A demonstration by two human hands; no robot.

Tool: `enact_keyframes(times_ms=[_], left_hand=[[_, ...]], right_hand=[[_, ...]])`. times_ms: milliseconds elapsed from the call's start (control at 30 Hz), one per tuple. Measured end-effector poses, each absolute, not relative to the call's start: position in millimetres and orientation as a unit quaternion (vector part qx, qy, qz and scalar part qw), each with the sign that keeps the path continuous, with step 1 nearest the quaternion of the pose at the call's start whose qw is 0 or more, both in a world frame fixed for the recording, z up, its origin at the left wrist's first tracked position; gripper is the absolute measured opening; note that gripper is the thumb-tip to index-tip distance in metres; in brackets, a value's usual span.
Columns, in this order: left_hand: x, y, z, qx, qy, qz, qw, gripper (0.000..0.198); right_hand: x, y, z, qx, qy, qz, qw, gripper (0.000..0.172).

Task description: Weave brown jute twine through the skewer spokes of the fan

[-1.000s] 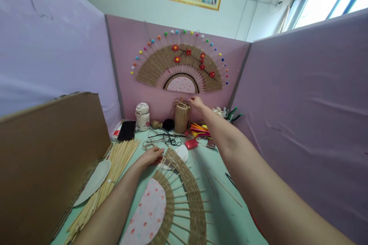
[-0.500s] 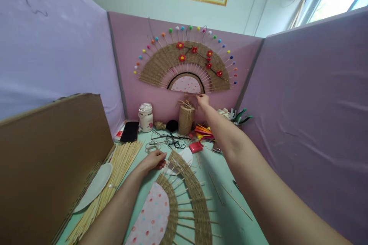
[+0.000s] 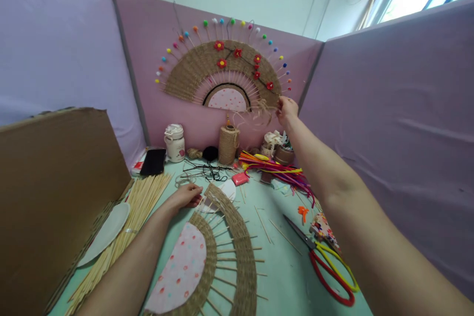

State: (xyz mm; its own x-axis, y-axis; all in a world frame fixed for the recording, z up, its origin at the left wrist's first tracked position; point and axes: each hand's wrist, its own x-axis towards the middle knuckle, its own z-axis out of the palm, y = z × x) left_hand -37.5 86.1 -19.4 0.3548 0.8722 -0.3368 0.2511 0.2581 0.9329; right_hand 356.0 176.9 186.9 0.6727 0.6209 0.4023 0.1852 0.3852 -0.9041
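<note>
My right hand (image 3: 287,110) is raised at the back wall, fingers pinched on loose twine (image 3: 263,108) that hangs in tangled loops in front of the hung fan. The strands trail toward the twine spool (image 3: 228,145) standing at the back of the table. My left hand (image 3: 187,195) rests low on the table with curled fingers at the upper end of a half-made woven fan (image 3: 242,247); its exact grip is partly hidden. That fan lies flat, with two woven twine bands, bare sticks between them and a pink dotted half-round centre (image 3: 181,269).
Scissors (image 3: 314,247) lie at right, near loose sticks. A bundle of thin sticks (image 3: 142,207) and a cardboard panel (image 3: 55,197) stand left. A phone (image 3: 153,162), white jar (image 3: 175,143) and coloured pipe cleaners (image 3: 274,170) line the back. The finished fan (image 3: 207,61) hangs behind.
My right hand has moved right and up from above the spool, drawing the twine out in loops. My left hand stays at the fan's end. The view has turned to the right.
</note>
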Motion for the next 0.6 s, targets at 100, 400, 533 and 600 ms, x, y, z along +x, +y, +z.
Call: enact_keyframes(times_ms=[100,400,533,600], left_hand=[[-37,85,-18,0.553,0.509,0.254,0.609,0.043],[-38,86,-18,0.563,0.509,0.24,0.606,0.044],[-38,86,-17,0.559,0.509,0.236,0.611,0.045],[-38,83,-13,0.556,0.515,0.232,0.61,0.044]], right_hand=[[358,156,192,-0.499,-0.397,0.206,0.742,0.015],[338,153,126,-0.745,-0.573,0.116,0.322,0.008],[330,179,79,-0.792,-0.557,0.078,0.237,0.008],[324,187,57,-0.807,-0.553,0.071,0.196,0.019]])
